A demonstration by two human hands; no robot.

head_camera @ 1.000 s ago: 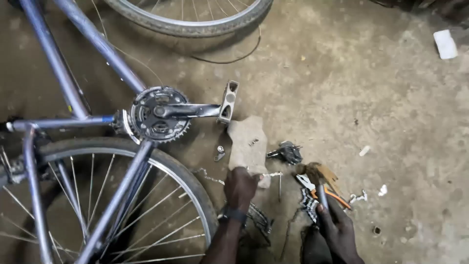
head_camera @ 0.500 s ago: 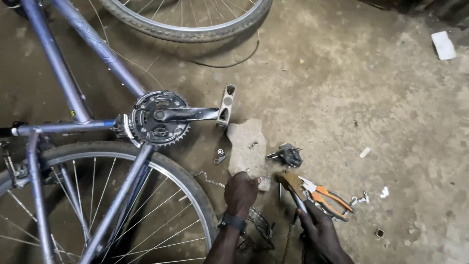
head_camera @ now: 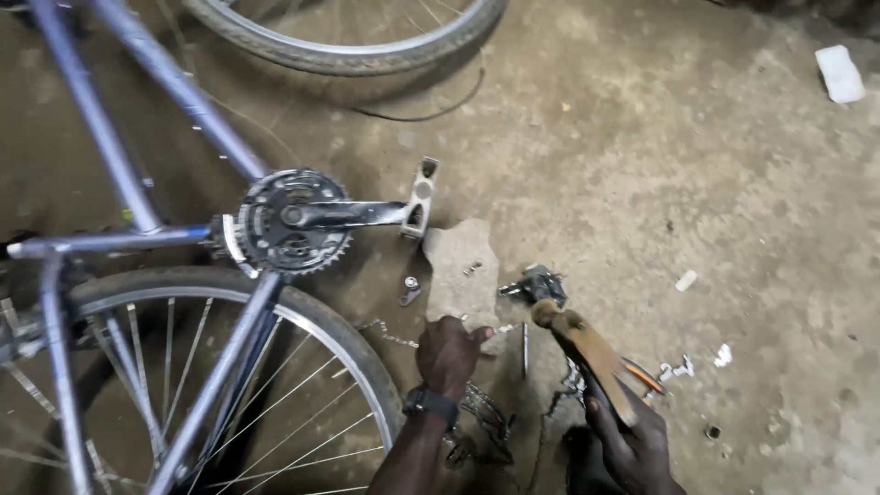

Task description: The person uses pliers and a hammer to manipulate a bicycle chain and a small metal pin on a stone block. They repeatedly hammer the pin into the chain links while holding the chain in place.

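Left hand (head_camera: pixel 449 353) rests on flat stone (head_camera: pixel 463 275), fingers curled at chain (head_camera: pixel 390 335). Right hand (head_camera: pixel 632 435) fingers wrapped around wooden hammer handle (head_camera: pixel 587 348). Orange pliers (head_camera: pixel 642 376) just beside.

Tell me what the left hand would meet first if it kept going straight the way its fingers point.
The left hand points up the frame, fingertips on the flat stone slab, so it meets that first. Beyond lies the bicycle pedal, though depth is unclear.

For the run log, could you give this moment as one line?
left hand: on flat stone | right hand: holds wooden-handled hammer | pliers: on floor
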